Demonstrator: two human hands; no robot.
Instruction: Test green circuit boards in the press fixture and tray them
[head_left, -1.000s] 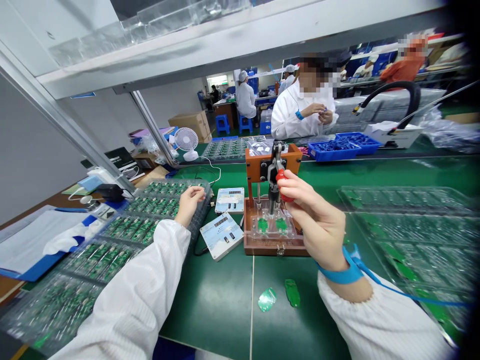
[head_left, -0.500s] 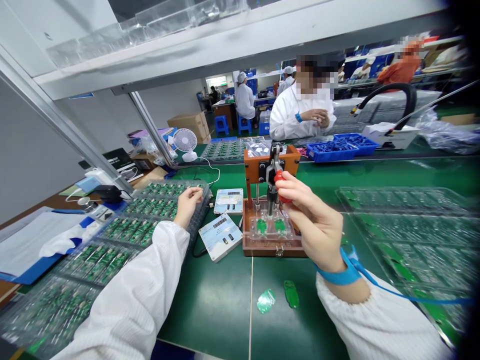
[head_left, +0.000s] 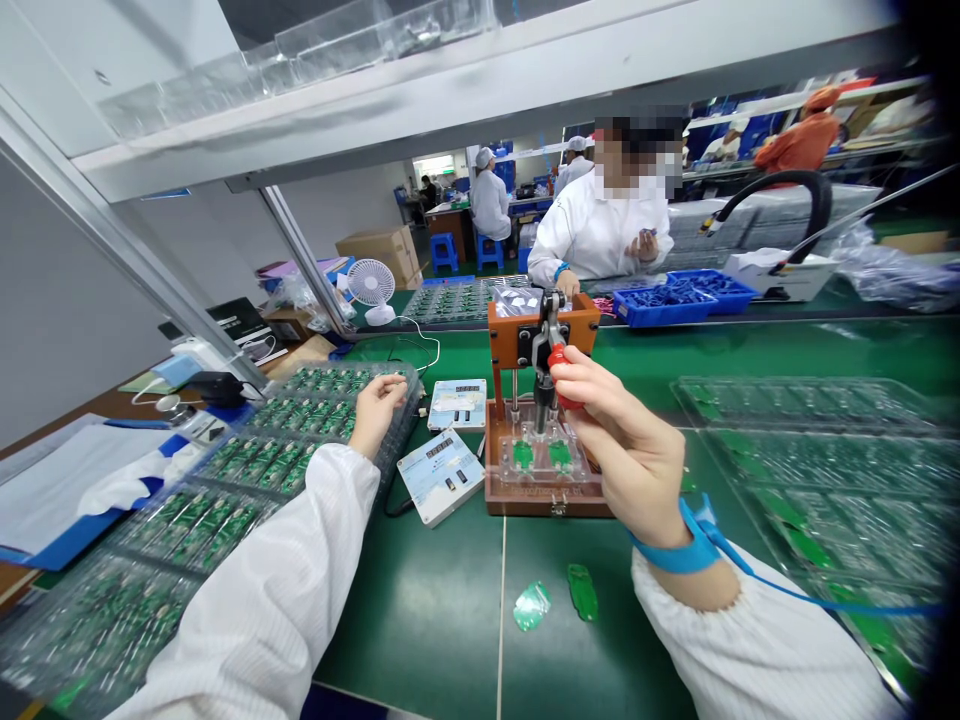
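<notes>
One wooden test fixture (head_left: 544, 470) holds two green boards (head_left: 541, 454) under its clear plate. Two loose green pieces (head_left: 559, 598) lie on the mat, and two white meter boxes (head_left: 448, 440) sit left of the fixture. One desk fan (head_left: 371, 283) stands behind (three white-coated people beyond, partly hidden).

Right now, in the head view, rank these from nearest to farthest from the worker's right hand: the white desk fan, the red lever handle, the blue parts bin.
1. Red lever handle: gripped by the right hand.
2. Blue parts bin: behind, slightly right.
3. White desk fan: far back left.
</notes>
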